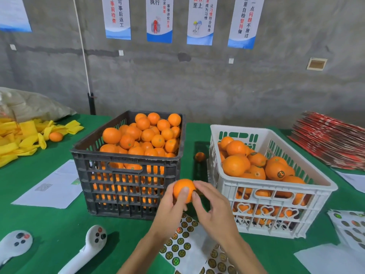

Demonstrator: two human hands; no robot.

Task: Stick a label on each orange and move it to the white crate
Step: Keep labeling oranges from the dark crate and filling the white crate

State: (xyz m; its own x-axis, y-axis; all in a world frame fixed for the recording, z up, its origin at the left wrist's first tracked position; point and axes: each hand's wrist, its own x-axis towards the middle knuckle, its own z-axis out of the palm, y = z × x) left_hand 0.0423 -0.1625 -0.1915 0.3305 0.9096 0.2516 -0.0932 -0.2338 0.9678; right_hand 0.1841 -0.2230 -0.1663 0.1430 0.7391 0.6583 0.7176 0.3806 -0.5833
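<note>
My left hand (171, 202) grips an orange (182, 187) in front of the black crate (110, 186), thumb across its near side. My right hand (212, 204) touches the orange's right side with its fingertips, where a small dark label shows between finger and fruit. The black crate is heaped with unlabelled oranges (146, 135). The white crate (276, 196) on the right holds several oranges, some bearing round labels (280, 174). A sheet of round labels (183, 244) lies under my forearms.
Two white controllers (87, 248) lie at the front left on the green table (49, 220). Paper sheets, yellow foam sleeves with a loose orange (55, 136), another orange (200, 156) between the crates, stacked red cartons (331, 139) and a second label sheet (351, 228) surround the crates.
</note>
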